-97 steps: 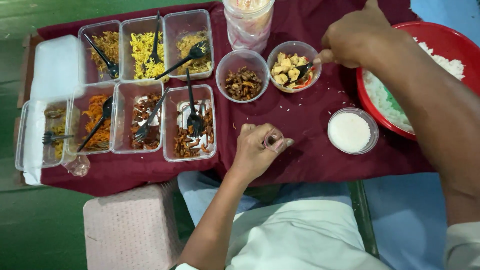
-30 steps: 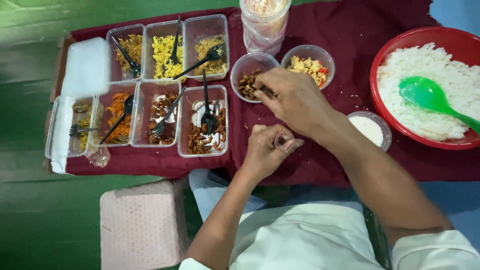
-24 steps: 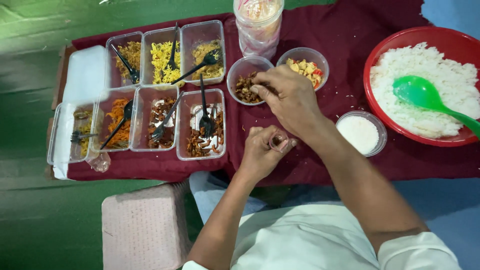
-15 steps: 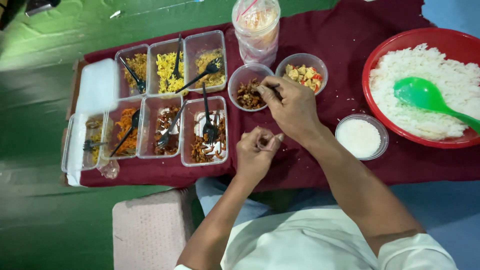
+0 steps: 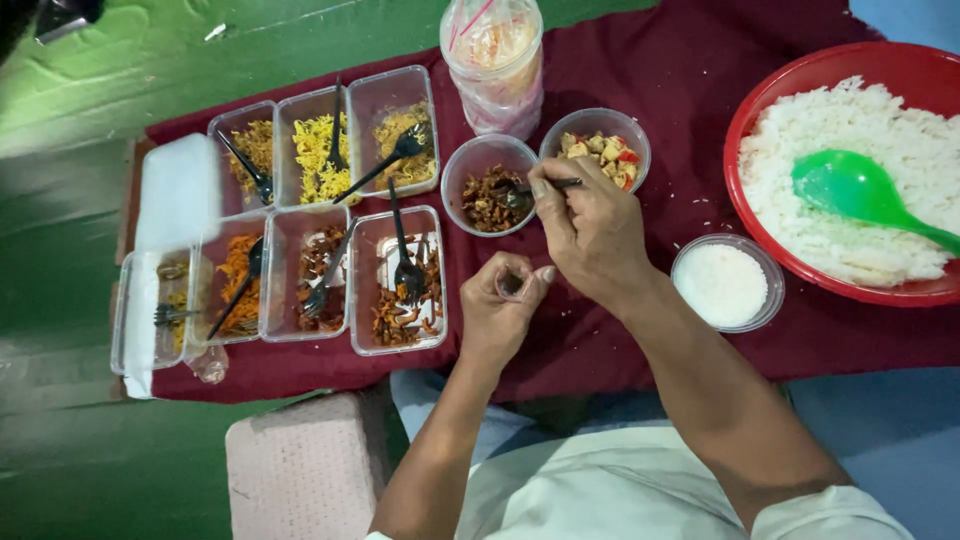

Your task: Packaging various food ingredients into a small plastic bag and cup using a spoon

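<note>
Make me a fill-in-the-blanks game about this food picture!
1. The spoon lying in the white rice is coloured ____.
2. The big bowl that holds the rice is coloured ____.
3. The right hand dips a small dark utensil into the round tub of ____ food.
4. The cloth under the tubs is dark ____.

Missing words: green; red; brown; red
</note>
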